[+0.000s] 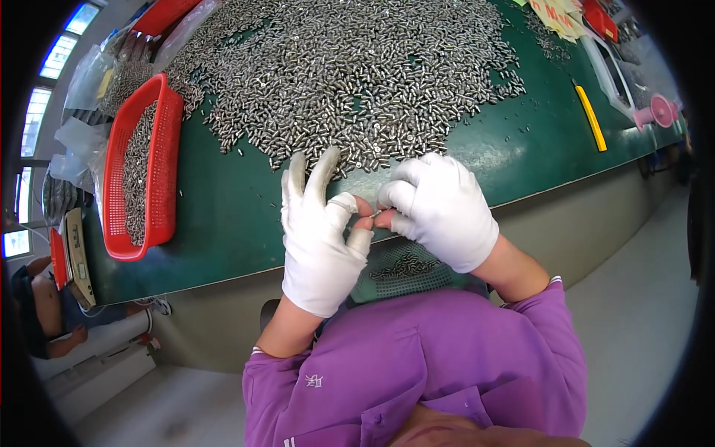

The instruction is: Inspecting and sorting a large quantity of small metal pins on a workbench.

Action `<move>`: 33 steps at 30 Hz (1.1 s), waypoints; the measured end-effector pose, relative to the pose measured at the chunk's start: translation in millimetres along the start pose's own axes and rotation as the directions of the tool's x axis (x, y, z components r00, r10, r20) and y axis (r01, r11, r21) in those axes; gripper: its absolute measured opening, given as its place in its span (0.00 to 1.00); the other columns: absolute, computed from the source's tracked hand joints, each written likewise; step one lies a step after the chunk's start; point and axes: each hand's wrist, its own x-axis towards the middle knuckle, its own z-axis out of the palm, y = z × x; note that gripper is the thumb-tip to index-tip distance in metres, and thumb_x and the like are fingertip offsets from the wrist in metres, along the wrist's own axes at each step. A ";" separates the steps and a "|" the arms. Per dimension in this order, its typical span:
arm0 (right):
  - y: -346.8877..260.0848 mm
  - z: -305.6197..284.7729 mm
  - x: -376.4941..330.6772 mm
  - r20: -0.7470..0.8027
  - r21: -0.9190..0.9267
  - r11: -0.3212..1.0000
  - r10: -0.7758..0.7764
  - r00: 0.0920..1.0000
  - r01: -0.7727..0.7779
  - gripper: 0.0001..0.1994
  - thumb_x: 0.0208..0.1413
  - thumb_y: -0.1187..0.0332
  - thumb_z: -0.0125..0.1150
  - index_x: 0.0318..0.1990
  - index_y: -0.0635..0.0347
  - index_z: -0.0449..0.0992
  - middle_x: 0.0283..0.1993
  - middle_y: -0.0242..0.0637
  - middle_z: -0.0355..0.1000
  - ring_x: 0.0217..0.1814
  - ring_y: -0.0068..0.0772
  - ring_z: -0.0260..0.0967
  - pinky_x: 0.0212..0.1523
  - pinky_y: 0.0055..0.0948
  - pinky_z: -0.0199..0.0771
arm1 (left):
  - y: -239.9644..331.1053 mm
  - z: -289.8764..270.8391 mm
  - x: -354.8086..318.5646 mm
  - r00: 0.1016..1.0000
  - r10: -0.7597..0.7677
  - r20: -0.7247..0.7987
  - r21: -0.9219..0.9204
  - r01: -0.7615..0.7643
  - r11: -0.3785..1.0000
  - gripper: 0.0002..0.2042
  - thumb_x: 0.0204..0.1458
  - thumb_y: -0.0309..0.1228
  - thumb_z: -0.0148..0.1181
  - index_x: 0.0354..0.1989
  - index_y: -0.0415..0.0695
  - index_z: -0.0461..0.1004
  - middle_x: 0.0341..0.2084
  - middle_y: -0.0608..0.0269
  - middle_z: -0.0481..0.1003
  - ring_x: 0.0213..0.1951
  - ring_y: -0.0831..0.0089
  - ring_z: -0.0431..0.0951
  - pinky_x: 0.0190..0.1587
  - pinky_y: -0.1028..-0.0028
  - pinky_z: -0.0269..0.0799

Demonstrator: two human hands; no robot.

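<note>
A big heap of small shiny metal pins point(357, 82), short and cylindrical, spreads over the green table point(223, 246). At the table's near edge my two white-gloved hands meet, thumb and forefinger tips bare. My left hand point(316, 238) pinches a small metal part point(375, 214), its other fingers stretched toward the heap. From the other side my right hand point(439, 212) closes on the same spot, fingers curled. The part is mostly hidden by the fingertips, so its exact shape is unclear. Right below my hands, a green mesh basket point(365, 290) holds more dark metal parts.
A long red basket point(167, 179) of metal pins stands at left, near plastic bags point(82, 82) and a scale point(77, 257). At right lie a yellow-handled tool point(590, 119) and a pink fan point(661, 111). Another person's arm point(67, 343) shows at far left.
</note>
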 end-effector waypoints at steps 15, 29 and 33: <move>-4.8 2.1 -3.2 -0.013 0.093 0.994 0.061 0.998 -0.059 0.08 0.49 0.61 0.70 0.34 0.50 0.78 0.35 0.33 0.70 0.41 0.40 0.71 0.41 0.40 0.73 | 0.3 -1.4 0.0 1.000 -0.006 0.018 0.005 0.006 1.000 0.10 0.45 0.24 0.69 0.35 0.45 0.75 0.68 0.50 0.64 0.69 0.32 0.57 0.68 0.42 0.58; -6.6 1.4 -9.8 -0.080 0.109 0.989 0.104 0.991 -0.095 0.05 0.47 0.64 0.69 0.29 0.50 0.78 0.33 0.31 0.72 0.37 0.41 0.72 0.37 0.41 0.75 | 0.8 -3.0 -0.4 1.000 -0.007 0.011 0.049 0.006 0.999 0.11 0.44 0.22 0.68 0.35 0.48 0.73 0.69 0.50 0.65 0.70 0.34 0.59 0.66 0.49 0.61; -9.1 2.8 -9.5 -0.102 0.096 0.990 0.114 0.988 -0.105 0.05 0.47 0.65 0.68 0.29 0.50 0.78 0.33 0.31 0.72 0.37 0.41 0.72 0.37 0.41 0.74 | 0.1 -3.2 0.5 1.000 0.018 0.014 0.035 -0.019 0.999 0.11 0.44 0.22 0.68 0.33 0.48 0.73 0.69 0.50 0.65 0.70 0.33 0.59 0.66 0.48 0.62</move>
